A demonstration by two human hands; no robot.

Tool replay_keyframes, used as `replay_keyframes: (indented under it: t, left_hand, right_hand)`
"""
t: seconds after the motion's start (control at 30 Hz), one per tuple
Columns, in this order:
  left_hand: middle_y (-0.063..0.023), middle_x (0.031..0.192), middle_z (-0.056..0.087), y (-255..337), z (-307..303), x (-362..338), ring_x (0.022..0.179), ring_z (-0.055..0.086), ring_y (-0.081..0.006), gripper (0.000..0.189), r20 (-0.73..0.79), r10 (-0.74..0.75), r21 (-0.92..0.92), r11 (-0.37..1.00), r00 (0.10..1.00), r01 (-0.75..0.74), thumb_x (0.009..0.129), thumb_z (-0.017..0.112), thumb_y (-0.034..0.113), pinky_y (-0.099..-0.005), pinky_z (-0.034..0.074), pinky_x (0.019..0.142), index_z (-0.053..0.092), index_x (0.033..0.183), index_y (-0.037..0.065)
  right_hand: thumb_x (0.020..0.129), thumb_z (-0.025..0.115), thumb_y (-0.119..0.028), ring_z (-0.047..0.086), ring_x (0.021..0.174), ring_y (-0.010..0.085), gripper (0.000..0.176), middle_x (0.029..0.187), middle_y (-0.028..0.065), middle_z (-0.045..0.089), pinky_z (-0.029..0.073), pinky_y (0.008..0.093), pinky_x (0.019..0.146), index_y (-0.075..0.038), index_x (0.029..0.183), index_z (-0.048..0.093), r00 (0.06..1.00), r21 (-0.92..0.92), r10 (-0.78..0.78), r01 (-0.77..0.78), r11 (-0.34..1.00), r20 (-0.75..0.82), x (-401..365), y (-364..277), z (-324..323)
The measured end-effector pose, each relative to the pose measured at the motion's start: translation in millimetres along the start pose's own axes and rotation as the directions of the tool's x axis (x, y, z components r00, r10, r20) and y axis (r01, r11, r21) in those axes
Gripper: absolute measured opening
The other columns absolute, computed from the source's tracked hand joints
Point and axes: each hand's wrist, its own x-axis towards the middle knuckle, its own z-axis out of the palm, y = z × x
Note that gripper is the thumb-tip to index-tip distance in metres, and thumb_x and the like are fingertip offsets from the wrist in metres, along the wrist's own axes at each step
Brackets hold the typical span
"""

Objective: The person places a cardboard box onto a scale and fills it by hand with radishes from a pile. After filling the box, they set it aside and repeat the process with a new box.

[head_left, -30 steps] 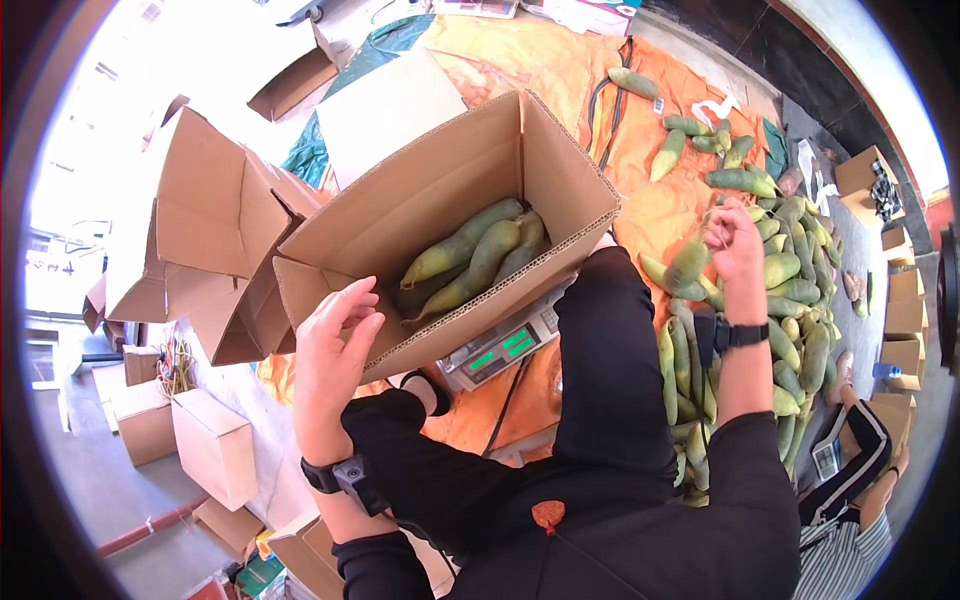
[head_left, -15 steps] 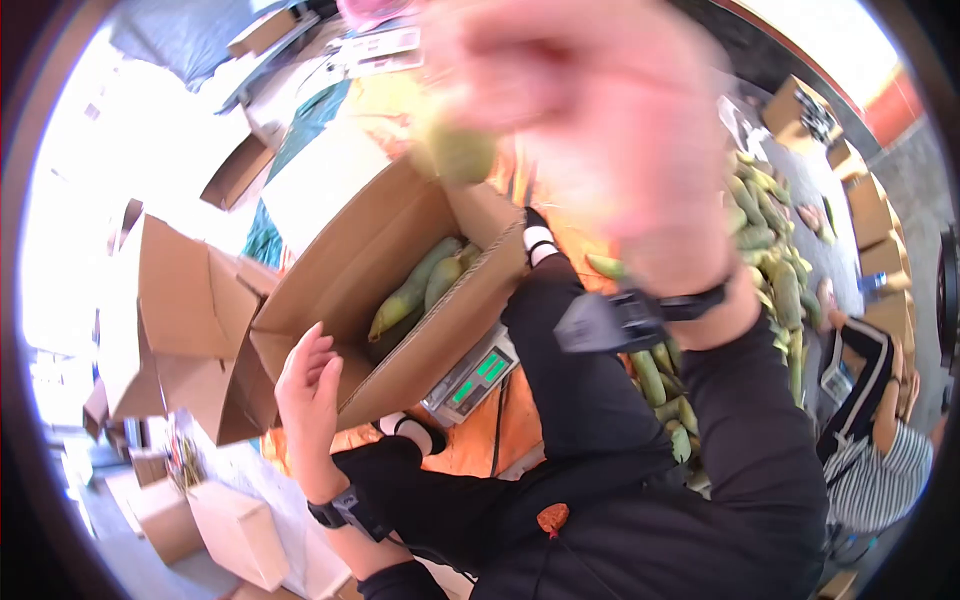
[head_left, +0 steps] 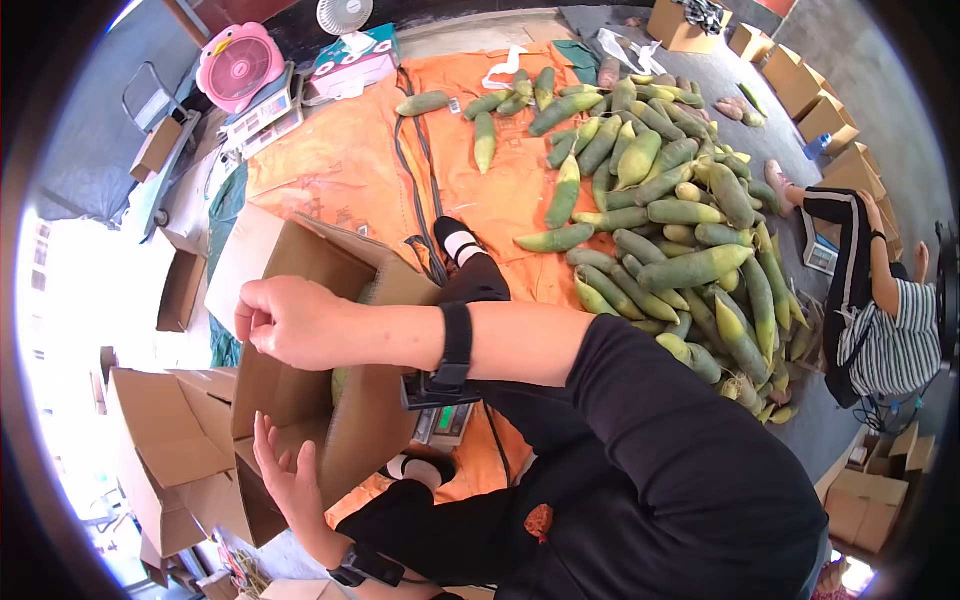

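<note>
My right hand (head_left: 290, 322) is over the open cardboard box (head_left: 375, 410), its fingers curled and closed; whether anything is between them is hidden. Beside the box's lower left edge, my left hand (head_left: 292, 482) has its fingers spread and holds nothing. Only a sliver of green radish (head_left: 339, 384) shows inside the box, behind my right forearm. Under the box's right side, the scale (head_left: 443, 424) shows a green display. A large pile of green radishes (head_left: 690, 270) lies right of my legs.
Loose radishes (head_left: 485, 140) lie on the orange sheet (head_left: 340, 160). A pink fan (head_left: 240, 66) and a white fan (head_left: 345, 18) stand at the back. Another open box (head_left: 175, 425) is at left. A person in a striped shirt (head_left: 905, 335) sits at far right.
The view has swung toward the radish pile. My right hand has come down and left, from high in front of the camera to over the box. My left hand stays open beside the box.
</note>
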Motion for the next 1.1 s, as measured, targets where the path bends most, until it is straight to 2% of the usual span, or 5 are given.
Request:
replay_keyframes:
  t: [0.3,0.47,0.63,0.77,1.1]
  left_hand:
    - [-0.0132,0.118,0.06,-12.7,-0.9,5.1,0.103,0.059,-0.0185,0.047,0.05,-0.041,-0.062,0.997,0.998,0.044,0.087,0.058,-0.003,-0.0266,0.05,0.082,0.051,0.133,0.003]
    - [-0.0103,0.11,0.062,-21.1,-4.7,6.6,0.095,0.06,-0.0133,0.04,0.024,-0.034,-0.092,0.995,0.999,0.036,0.091,0.057,0.001,-0.0241,0.048,0.082,0.052,0.131,0.002]
    - [-0.0081,0.106,0.063,-19.1,-4.5,7.0,0.091,0.059,-0.011,0.037,-0.006,-0.026,-0.086,0.996,1.0,0.025,0.094,0.056,0.006,-0.0225,0.047,0.077,0.053,0.13,0.0]
    - [-0.0094,0.107,0.063,-18.0,-5.0,7.9,0.093,0.06,-0.0131,0.037,0.013,-0.07,-0.099,0.993,0.997,0.071,0.093,0.055,0.004,-0.0252,0.048,0.085,0.053,0.13,0.0]
    - [-0.0086,0.106,0.063,-13.2,1.3,9.4,0.093,0.06,-0.0131,0.035,-0.019,-0.114,-0.036,0.993,0.993,0.113,0.095,0.055,0.008,-0.0253,0.048,0.08,0.054,0.13,0.002]
  right_hand:
    - [0.085,0.057,-0.004,0.058,0.078,0.0093,0.009,0.083,0.0018,0.062,0.047,0.025,0.069,-0.002,0.094,0.06,0.97,0.033,-0.084,0.094,0.995,-0.228,-75.2,44.8,-92.7]
    - [0.082,0.061,-0.007,0.06,0.078,0.0152,0.009,0.082,0.0066,0.063,0.048,0.029,0.07,-0.002,0.09,0.062,0.878,-0.213,0.061,-0.181,0.96,-0.474,-133.8,130.7,-174.8]
    - [0.084,0.055,-0.018,0.064,0.086,0.0347,0.017,0.089,0.0192,0.066,0.05,0.0438,0.076,-0.005,0.087,0.066,0.709,-0.518,0.392,-0.7,0.492,-0.586,-249.2,204.0,-226.5]
    - [0.081,0.054,-0.015,0.064,0.092,0.0359,0.02,0.094,0.0196,0.067,0.05,0.0442,0.081,-0.008,0.091,0.07,0.528,-0.566,0.658,-0.804,0.184,-0.536,-358.9,248.9,-238.0]
    - [0.082,0.053,-0.014,0.063,0.096,0.0372,0.021,0.101,0.0228,0.065,0.051,0.0445,0.085,-0.003,0.094,0.066,0.202,-0.268,0.49,-0.961,-0.068,-0.848,-423.4,216.1,-289.7]
